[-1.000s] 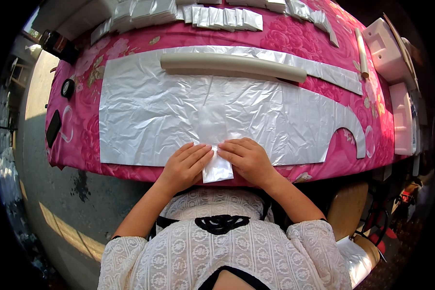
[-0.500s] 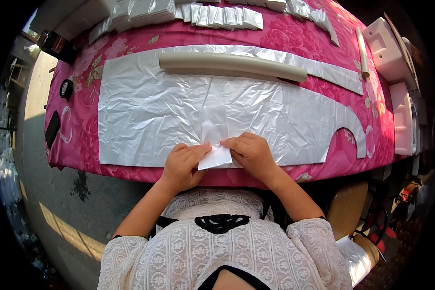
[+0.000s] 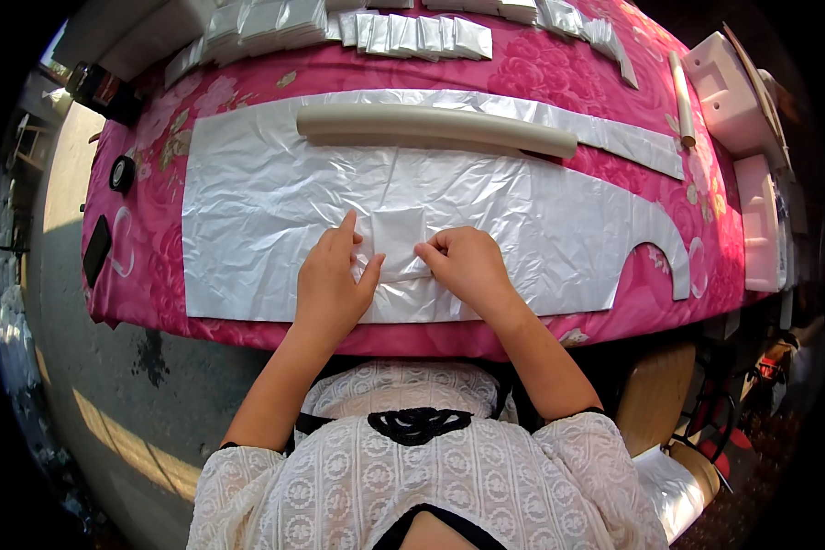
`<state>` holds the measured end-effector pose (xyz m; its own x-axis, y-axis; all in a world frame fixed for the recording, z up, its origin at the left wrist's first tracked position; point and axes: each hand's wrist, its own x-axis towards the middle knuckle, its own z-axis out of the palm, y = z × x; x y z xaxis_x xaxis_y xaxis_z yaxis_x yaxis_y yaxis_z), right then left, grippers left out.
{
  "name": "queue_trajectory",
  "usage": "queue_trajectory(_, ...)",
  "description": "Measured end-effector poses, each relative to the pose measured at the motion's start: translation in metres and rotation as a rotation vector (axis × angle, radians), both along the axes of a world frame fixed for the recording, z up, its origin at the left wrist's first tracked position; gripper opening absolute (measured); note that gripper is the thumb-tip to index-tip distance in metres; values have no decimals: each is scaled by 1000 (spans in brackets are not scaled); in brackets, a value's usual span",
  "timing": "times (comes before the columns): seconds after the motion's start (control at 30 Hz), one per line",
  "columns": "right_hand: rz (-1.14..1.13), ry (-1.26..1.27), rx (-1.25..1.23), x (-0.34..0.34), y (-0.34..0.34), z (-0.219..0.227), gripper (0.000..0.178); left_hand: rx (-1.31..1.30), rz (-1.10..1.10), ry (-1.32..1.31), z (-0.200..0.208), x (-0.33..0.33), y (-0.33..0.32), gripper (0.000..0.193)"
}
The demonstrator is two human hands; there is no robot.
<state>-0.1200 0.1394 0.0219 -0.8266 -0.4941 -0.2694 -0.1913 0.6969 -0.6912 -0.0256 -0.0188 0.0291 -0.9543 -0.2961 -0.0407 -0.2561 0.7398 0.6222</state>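
Observation:
A thin white plastic sheet shaped like a disposable apron point(image 3: 266, 220) lies spread and wrinkled before me, with a curved cutout and strap at its right end. On its middle rests a flat square packet point(image 3: 398, 229) of folded white plastic. My left hand point(image 3: 333, 280) is open beside the packet's left edge, its index finger pointing up and away and the thumb apart. At the packet's right edge my right hand point(image 3: 467, 266) is closed, with thumb and index finger pinched together. A long beige tube point(image 3: 431, 125) lies across the far part of the apron.
Rows of folded white packets point(image 3: 423, 37) line the table's far side. The pink floral tablecloth point(image 3: 559, 69) carries a roll of black tape point(image 3: 122, 173) and a dark phone point(image 3: 97, 249) at left. At right are a shorter tube point(image 3: 683, 99) and white foam boxes point(image 3: 729, 87).
Both hands have moved forward from the apron's near edge. The folded packet now lies flat on the apron's middle. My left hand has let go and spread its fingers.

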Motion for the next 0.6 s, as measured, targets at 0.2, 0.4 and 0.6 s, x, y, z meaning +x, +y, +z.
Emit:
queue_trajectory(0.2,8,23,36,0,-1,-1,27,-326,-367,206,-23,-6,24,80)
queue_trajectory(0.4,8,75,69,3,-2,2,25,-339,-313,141,-43,-10,36,117)
queue_trajectory(0.6,-34,133,24,12,-3,-4,22,-373,-323,79,-45,-11,38,123)
